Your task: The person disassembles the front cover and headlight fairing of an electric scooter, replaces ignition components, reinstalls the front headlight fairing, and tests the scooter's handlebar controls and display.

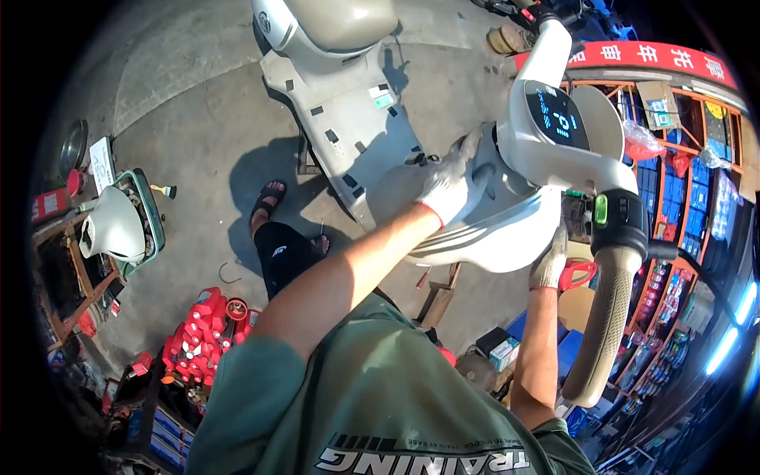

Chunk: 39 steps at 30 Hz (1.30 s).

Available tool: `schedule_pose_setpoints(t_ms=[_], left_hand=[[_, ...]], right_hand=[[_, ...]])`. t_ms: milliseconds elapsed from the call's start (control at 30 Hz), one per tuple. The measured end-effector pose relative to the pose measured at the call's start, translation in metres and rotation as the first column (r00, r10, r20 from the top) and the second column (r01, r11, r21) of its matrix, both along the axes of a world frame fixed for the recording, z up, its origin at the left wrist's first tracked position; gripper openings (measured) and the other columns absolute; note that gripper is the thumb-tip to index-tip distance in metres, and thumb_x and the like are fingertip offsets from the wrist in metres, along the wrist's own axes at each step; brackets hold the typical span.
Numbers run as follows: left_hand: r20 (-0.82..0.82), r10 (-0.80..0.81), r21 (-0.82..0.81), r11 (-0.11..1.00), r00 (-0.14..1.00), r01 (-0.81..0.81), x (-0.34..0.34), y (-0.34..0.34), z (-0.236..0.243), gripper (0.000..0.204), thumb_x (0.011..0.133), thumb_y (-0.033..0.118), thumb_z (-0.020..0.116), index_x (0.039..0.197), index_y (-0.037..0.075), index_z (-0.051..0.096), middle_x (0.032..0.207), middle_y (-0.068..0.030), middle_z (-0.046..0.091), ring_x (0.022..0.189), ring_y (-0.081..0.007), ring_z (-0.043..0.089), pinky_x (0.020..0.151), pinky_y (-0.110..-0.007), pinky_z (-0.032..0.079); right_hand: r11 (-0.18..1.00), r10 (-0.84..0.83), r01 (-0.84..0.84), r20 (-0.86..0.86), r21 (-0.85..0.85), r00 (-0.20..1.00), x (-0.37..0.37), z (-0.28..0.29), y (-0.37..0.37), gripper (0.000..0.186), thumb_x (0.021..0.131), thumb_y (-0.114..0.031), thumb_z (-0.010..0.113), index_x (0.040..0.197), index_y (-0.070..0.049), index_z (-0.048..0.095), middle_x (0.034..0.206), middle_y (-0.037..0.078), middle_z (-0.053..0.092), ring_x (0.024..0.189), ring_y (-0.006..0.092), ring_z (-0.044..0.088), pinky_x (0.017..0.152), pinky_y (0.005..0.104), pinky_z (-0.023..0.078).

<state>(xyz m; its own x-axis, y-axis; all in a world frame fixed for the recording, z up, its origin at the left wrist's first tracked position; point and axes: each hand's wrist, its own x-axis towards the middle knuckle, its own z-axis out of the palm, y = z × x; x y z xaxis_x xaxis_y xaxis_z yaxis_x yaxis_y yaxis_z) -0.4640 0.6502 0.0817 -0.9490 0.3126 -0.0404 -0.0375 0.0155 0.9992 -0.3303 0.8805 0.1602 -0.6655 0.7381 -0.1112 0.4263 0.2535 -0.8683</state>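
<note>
A white electric scooter stands in front of me, its inner front panel (396, 194) below the handlebar. My left hand (457, 184), in a pale work glove, rests on this panel with its fingers stretched toward the steering column. Against the outer side of the curved white front cover (507, 241) lies my right hand (552, 257), gloved too. Its visible fingers are extended upward, and part of the hand is hidden by the cover. Above my hands are the lit dashboard (554, 115) and, closer to me, the beige handlebar grip (606, 332).
The scooter's flat footboard (340, 123) and seat (348, 20) extend to the upper left. Red bottles (198, 336) stand at the lower left. A green bin (150, 206) holds a white cover (115, 226). Stocked orange shelving (689, 99) lines the right side.
</note>
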Motion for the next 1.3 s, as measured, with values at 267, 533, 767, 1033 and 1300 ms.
schedule_pose_setpoints(t_ms=[267,533,767,1033,1300], left_hand=[[0.218,-0.165,0.136,0.981,0.962,0.138,-0.011,0.017,0.011,0.058,0.096,0.030,0.047,0.146,0.007,0.028,0.144,-0.0232,0.041,0.130,-0.0374,0.045,0.108,-0.040,0.036],[0.176,-0.082,0.049,0.996,0.981,0.075,-0.006,0.010,0.008,0.058,0.098,0.037,0.042,0.146,0.007,0.033,0.134,-0.0249,0.051,0.122,-0.0326,0.053,0.100,-0.036,0.042],[0.103,-0.138,-0.293,0.942,0.985,0.163,-0.009,-0.001,0.006,0.063,0.096,0.051,0.033,0.146,0.012,0.033,0.134,-0.0266,0.050,0.122,-0.0403,0.051,0.101,-0.041,0.041],[-0.340,-0.165,-0.465,0.885,0.926,-0.013,-0.012,0.000,-0.018,0.056,0.102,0.043,0.035,0.133,-0.002,0.048,0.124,-0.0177,0.060,0.112,-0.0276,0.057,0.097,-0.033,0.041],[0.010,-0.222,-0.235,0.947,0.975,0.219,0.023,0.023,0.028,0.032,0.103,0.031,0.040,0.104,0.005,0.058,0.079,0.0015,0.054,0.070,-0.0094,0.047,0.062,-0.025,0.041]], right_hand=[[0.985,-0.152,0.126,-0.256,-0.117,0.954,0.019,-0.046,0.052,0.054,0.099,-0.041,0.044,0.139,-0.005,0.040,0.135,0.010,0.050,0.120,0.0256,0.051,0.100,0.0391,0.043],[0.985,0.165,-0.170,-0.310,0.012,0.936,-0.022,-0.064,0.047,0.043,0.101,-0.030,0.041,0.132,-0.001,0.046,0.126,0.015,0.056,0.107,0.0252,0.058,0.093,0.0370,0.048],[0.934,-0.194,0.228,-0.144,0.274,0.970,-0.005,-0.043,-0.006,0.056,0.098,-0.039,0.043,0.133,0.005,0.044,0.128,0.027,0.052,0.114,0.0365,0.052,0.098,0.0396,0.042],[0.920,-0.233,0.190,0.088,0.343,0.968,0.011,0.000,-0.029,0.068,0.096,-0.047,0.044,0.141,0.004,0.034,0.140,0.032,0.039,0.127,0.0448,0.042,0.107,0.0446,0.035],[0.838,-0.251,0.272,-0.107,0.474,0.962,0.035,-0.015,-0.010,0.062,0.093,-0.041,0.051,0.141,-0.003,0.038,0.141,0.030,0.036,0.125,0.0466,0.042,0.105,0.0481,0.036]])
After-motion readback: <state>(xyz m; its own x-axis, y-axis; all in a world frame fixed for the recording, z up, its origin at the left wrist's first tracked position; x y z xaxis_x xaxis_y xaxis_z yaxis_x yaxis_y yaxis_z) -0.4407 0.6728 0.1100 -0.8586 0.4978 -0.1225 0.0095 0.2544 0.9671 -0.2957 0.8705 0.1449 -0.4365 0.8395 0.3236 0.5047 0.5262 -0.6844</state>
